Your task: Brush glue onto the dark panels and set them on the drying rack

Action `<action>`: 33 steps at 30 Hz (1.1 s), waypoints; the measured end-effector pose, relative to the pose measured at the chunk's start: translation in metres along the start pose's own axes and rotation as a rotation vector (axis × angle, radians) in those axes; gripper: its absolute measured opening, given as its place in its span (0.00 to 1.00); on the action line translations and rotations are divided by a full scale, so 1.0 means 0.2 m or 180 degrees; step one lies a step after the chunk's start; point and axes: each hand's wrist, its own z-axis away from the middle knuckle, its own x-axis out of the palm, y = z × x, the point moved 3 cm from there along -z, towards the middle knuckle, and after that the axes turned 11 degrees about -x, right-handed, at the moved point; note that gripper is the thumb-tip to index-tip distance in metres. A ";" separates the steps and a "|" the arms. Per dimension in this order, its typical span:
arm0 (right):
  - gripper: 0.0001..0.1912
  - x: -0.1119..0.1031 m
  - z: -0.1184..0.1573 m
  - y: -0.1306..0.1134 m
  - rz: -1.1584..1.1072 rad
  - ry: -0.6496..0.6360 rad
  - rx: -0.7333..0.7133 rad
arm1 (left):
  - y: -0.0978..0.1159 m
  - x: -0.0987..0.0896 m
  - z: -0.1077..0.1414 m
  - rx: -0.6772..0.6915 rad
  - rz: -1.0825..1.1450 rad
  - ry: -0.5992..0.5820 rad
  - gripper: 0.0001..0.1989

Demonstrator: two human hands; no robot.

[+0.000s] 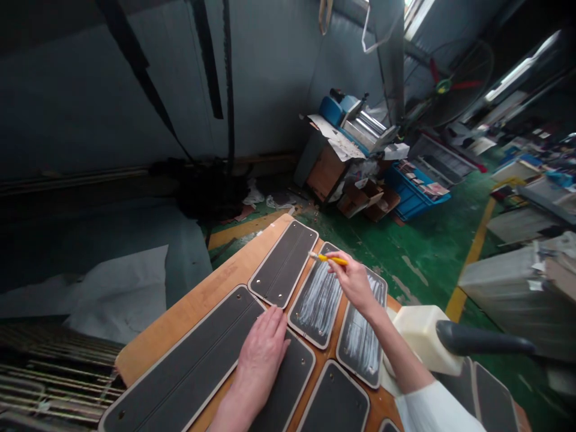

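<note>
My right hand (354, 283) pinches a small brush with a yellow handle (339, 260). Its pale bristle end is over the gap between a plain dark panel (284, 264) and a panel smeared with white streaks (315, 300). Whether the bristles touch anything I cannot tell. A second streaked panel (360, 336) lies partly behind my right forearm. My left hand (264, 341) rests flat, fingers stretched out, at the lower end of the plain panel and over another dark panel (294, 372). These panels have rounded corners, pale rims and small metal studs or holes.
More dark panels, including a long one (189, 366), lie on the tilted wooden board (216, 276). At the right stands a cream container with a dark spout (477, 339). Beyond are a blue crate (411, 192), a roller machine (366, 129), cardboard boxes (360, 198) and a large fan (443, 87).
</note>
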 end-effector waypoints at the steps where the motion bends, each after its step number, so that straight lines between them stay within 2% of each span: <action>1: 0.12 0.01 -0.07 0.04 0.0185 0.0106 -0.0100 | -0.05 -0.02 -0.03 -0.0075 -0.0103 0.0062 0.19; 6: 0.11 0.13 -0.32 0.14 0.1204 0.0270 -0.0536 | -0.25 0.00 -0.13 -0.0280 -0.0471 -0.0015 0.21; 10: 0.09 0.23 -0.37 0.17 0.1622 0.0078 -0.0493 | -0.29 0.03 -0.14 -0.0311 -0.0544 -0.0169 0.21; 13: 0.09 0.30 -0.28 0.11 0.1513 -0.0223 -0.0560 | -0.29 0.04 -0.13 -0.0315 -0.0545 -0.0189 0.22; 18: 0.10 0.38 0.06 -0.13 0.0982 -0.0808 -0.0574 | -0.29 0.04 -0.13 -0.0334 -0.0525 -0.0215 0.22; 21: 0.10 0.38 0.23 -0.27 0.0493 -0.1058 -0.0438 | -0.29 0.04 -0.13 -0.0336 -0.0522 -0.0218 0.22; 24: 0.09 0.34 0.27 -0.33 -0.0119 -0.1146 -0.0269 | -0.28 0.03 -0.13 -0.0339 -0.0502 -0.0201 0.22; 26: 0.10 0.29 0.20 -0.29 -0.0392 -0.0975 -0.0088 | -0.28 0.03 -0.13 -0.0341 -0.0482 -0.0187 0.22; 28: 0.11 0.24 0.06 -0.20 -0.0339 -0.0617 -0.0013 | -0.28 0.03 -0.13 -0.0334 -0.0471 -0.0170 0.22; 31: 0.11 0.20 -0.18 -0.05 0.0263 -0.0059 -0.0264 | -0.28 0.04 -0.13 -0.0335 -0.0485 -0.0110 0.21; 33: 0.11 0.21 -0.32 0.03 0.0708 0.0175 -0.0455 | -0.28 0.05 -0.13 -0.0339 -0.0503 -0.0059 0.21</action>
